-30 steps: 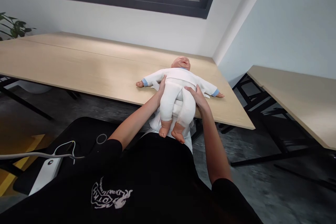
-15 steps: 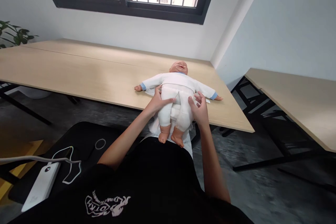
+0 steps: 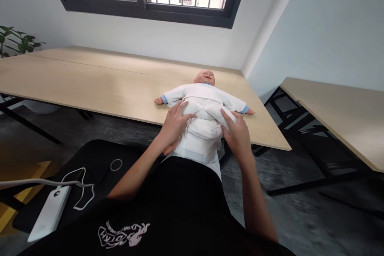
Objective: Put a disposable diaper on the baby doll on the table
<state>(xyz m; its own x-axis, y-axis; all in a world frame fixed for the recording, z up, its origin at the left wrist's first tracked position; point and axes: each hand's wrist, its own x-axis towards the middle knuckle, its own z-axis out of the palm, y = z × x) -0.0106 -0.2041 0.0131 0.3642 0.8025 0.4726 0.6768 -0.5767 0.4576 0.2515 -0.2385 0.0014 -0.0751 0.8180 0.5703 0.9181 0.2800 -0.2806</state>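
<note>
A baby doll (image 3: 201,100) in a white outfit with blue cuffs lies on its back at the near edge of a long wooden table (image 3: 90,84), head away from me, arms spread. My left hand (image 3: 175,122) lies on the doll's left hip, fingers stretched over the white cloth (image 3: 201,136) bunched at its waist. My right hand (image 3: 237,133) presses the same cloth on the other side, fingers extended. The doll's legs are hidden behind the cloth and my hands; part of one foot shows under my left wrist.
A second wooden table (image 3: 336,112) stands to the right across a gap of dark floor. At lower left a black seat (image 3: 90,160) carries a white power bank (image 3: 48,213) with a cable and a bead bracelet (image 3: 115,164). A plant (image 3: 15,42) stands at far left.
The doll's legs, raised and visible before, are now down and covered. Both my hands slid from the thighs to the bunched cloth at the waist.
</note>
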